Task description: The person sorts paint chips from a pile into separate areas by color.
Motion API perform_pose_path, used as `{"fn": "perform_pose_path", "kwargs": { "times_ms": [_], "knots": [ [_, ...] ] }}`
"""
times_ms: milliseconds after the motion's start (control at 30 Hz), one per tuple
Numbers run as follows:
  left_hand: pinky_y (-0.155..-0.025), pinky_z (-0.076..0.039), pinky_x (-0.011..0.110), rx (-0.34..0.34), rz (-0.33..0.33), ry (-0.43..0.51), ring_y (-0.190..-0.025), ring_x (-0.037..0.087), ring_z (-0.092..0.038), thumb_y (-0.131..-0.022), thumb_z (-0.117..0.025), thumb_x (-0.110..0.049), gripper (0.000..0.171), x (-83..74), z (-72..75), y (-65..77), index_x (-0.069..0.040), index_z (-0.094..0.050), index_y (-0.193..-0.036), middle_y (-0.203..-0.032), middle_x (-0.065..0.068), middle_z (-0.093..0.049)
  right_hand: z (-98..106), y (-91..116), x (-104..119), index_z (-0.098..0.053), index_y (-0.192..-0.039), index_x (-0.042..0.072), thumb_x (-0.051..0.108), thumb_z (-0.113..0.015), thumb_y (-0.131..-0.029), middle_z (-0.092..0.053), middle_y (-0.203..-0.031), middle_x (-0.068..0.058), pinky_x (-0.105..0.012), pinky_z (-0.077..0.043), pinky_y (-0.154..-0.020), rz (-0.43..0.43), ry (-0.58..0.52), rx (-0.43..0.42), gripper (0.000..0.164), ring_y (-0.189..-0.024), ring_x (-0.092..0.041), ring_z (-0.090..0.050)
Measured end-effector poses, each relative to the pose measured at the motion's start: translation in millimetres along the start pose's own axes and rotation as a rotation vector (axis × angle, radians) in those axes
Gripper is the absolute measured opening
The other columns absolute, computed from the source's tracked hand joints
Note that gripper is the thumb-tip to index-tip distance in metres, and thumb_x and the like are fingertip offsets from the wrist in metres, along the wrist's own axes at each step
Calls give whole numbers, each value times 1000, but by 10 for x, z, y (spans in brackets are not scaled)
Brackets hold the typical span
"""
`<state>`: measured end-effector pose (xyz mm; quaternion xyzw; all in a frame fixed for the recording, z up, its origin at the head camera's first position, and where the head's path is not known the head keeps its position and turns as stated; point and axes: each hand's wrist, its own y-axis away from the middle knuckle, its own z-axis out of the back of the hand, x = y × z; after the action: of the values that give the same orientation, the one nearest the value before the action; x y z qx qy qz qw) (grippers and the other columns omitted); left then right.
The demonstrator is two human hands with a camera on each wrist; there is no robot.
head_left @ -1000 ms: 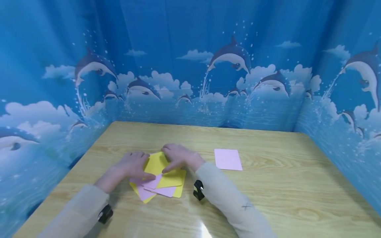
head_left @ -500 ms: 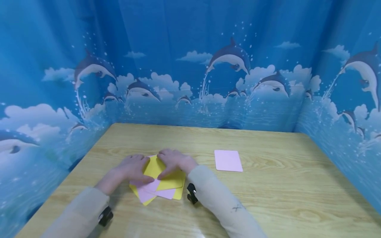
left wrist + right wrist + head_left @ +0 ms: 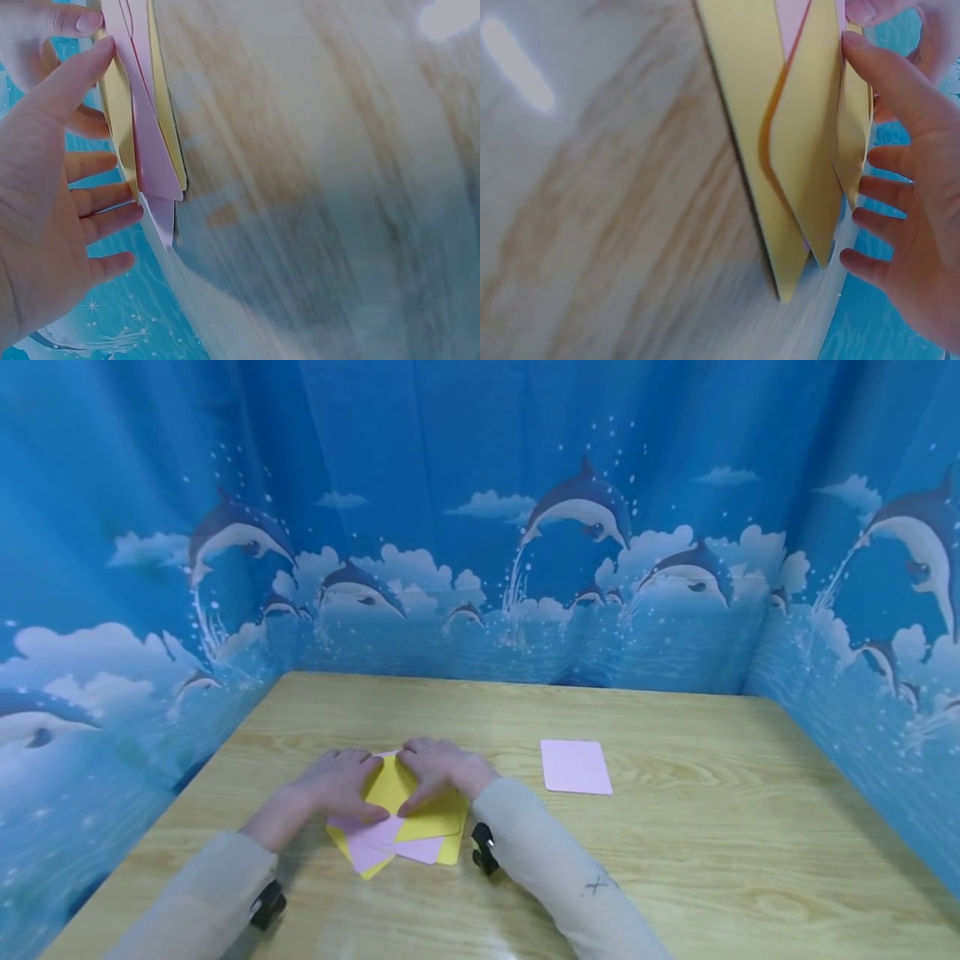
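Note:
A loose, fanned pile of square yellow cards [image 3: 388, 783] and pink cards [image 3: 420, 847] with rounded corners lies on the wooden table, left of centre. My left hand [image 3: 341, 782] rests at the pile's left side, fingers spread forward and thumb on the cards. Mirroring it from the right, my right hand [image 3: 438, 770] has its thumb on a yellow card, close to the left thumb. Both wrist views show the fingers fairly straight and apart along the far side of the pile. Parts of several cards are hidden under the hands.
One pink square card [image 3: 576, 767] lies alone to the right of the pile. The wooden table [image 3: 720, 827] is bounded at the back and sides by a blue dolphin curtain [image 3: 480, 527]. Black wrist devices [image 3: 483, 849] sit under the sleeves.
My right hand has shifted a little left, bringing its thumb nearer to the left one and covering more of the top yellow card. The left hand has barely moved.

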<state>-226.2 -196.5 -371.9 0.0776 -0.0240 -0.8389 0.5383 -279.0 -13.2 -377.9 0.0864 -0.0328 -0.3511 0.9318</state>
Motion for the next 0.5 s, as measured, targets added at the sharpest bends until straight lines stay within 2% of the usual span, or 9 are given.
{"fn": "perform_pose_path", "kwargs": {
  "times_ms": [200,367,500],
  "knots": [
    [-101,-24,60,-2,-1,2,-122,39,-40,-73,-65,-60,87,3,-17,-22,2,-46,-130,-130,20,-48,7,7,-5,-43,-137,15,68,-64,-70,-43,-132,-4,-33,-39,-97,17,37,-21,88,-117,-17,-43],
    [-101,-27,57,1,1,9,-119,37,-43,-72,-66,-60,87,9,-28,-32,3,-47,-129,-127,19,-51,33,9,-6,-41,-138,14,68,-64,-69,-38,-139,-4,-36,-32,-103,17,90,-8,91,-125,-19,-37],
    [-100,-29,56,1,-5,10,-117,36,-45,-72,-66,-59,86,7,-26,-44,3,-47,-128,-125,18,-52,68,25,-12,-38,-141,13,65,-67,-69,-32,-145,-4,-38,-26,-108,4,90,19,94,-131,-19,-30]
  ]
}}
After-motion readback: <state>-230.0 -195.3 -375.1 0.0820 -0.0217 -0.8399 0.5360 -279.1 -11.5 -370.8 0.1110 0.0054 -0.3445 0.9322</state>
